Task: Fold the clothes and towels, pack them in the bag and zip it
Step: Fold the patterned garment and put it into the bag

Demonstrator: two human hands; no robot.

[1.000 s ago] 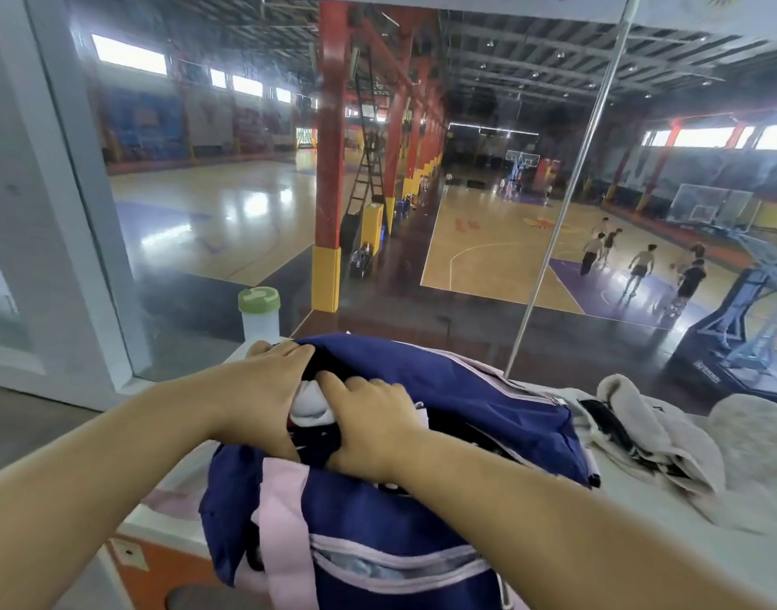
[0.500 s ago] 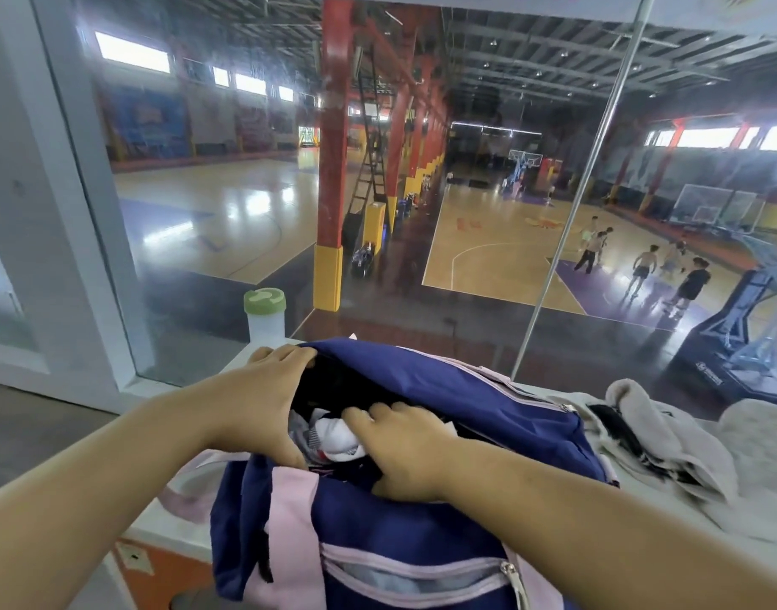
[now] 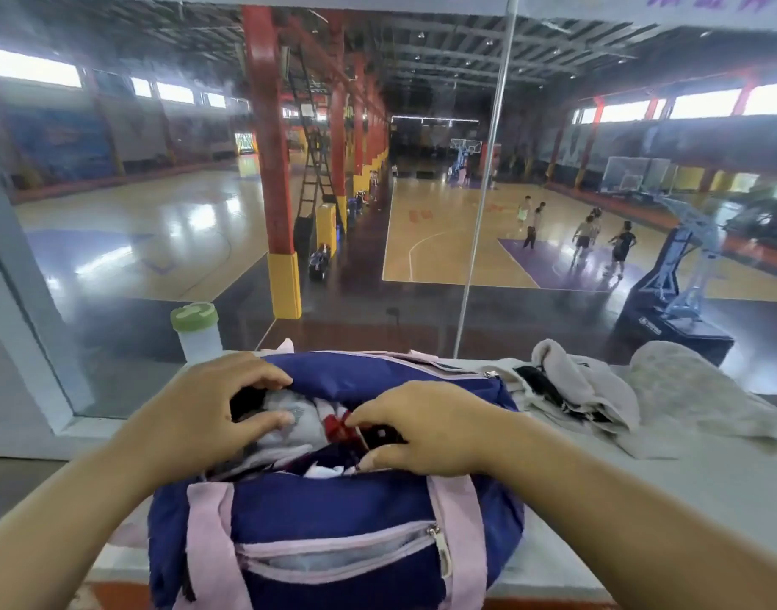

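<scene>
Nearest, one bag (image 3: 333, 512), soft navy cloth with pink straps, slumps on the ledge (image 3: 685, 486) with its mouth unzipped. The left hand (image 3: 210, 416) curls round the bag's far lip. The right hand (image 3: 426, 429) digs curled fingers into the clothes (image 3: 289, 424) stuffed inside, which look light and limp, best pressed flat from above. Beyond on the right, two pale towels (image 3: 694, 389) lie loose, floppy ones I'd lift by the edges. One bottle (image 3: 197, 332) stands far left.

I am gripping the bag (image 3: 333, 512): matt navy woven cloth, pink webbing straps (image 3: 208, 543), a small metal zip pull (image 3: 432, 530). Beside it, grey towels (image 3: 694, 398) are showing rough terry pile; the bottle (image 3: 198, 341) is showing frosted plastic under a matt green lid.
</scene>
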